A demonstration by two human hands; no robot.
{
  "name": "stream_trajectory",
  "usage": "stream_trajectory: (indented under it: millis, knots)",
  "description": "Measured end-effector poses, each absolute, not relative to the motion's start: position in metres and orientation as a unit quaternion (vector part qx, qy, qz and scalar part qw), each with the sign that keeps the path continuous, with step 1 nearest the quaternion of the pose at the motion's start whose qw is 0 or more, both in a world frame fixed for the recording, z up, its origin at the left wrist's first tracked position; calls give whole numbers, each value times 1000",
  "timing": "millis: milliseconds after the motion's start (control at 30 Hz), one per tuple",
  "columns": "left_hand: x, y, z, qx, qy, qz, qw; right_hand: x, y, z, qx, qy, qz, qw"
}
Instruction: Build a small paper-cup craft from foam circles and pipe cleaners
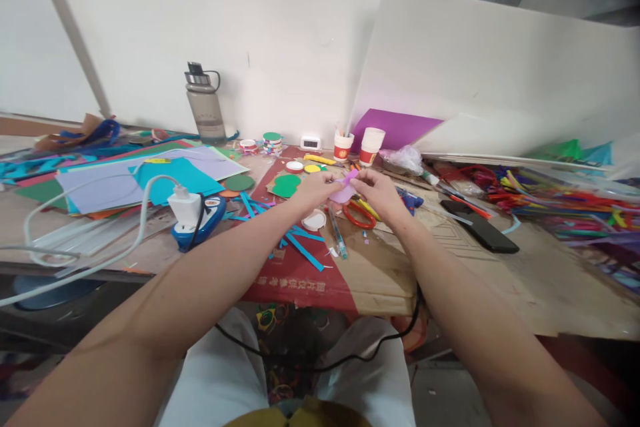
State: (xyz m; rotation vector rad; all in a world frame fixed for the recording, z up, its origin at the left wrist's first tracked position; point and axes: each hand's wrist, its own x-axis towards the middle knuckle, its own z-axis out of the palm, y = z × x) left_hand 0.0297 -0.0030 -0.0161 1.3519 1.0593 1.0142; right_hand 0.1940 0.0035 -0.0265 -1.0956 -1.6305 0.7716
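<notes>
Above the desk's middle, toward the back edge, we hold a small pale purple paper piece (345,188) between both hands: left hand (316,188) and right hand (376,191) pinch its opposite ends. Long axis looks left-right, upper tip tilted right. Best kept taut, fingertips near the edges. Red-handled scissors (359,215) lie just below.

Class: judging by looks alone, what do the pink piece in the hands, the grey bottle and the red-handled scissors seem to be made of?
Pink piece: probably thin paper or foam sheet, matte, held in both hands.
Bottle: likely translucent smoky plastic, since light shows through it.
Scissors: glossy red handles look like plastic; blades hidden.
</notes>
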Motion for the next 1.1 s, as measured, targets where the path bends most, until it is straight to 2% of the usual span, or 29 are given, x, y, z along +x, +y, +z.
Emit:
stream_trajectory:
  millis: [533, 933, 1100]
  knots:
    - [29, -1, -21, 648, 443, 408, 467, 190, 4, -31, -478, -712, 234, 457]
    - [28, -4, -15, 597, 398, 438, 541, 191, 5, -29, -478, -694, 256, 474]
    - [28, 0, -18, 600, 408, 439, 531, 191, 8, -31, -474, -695, 265, 472]
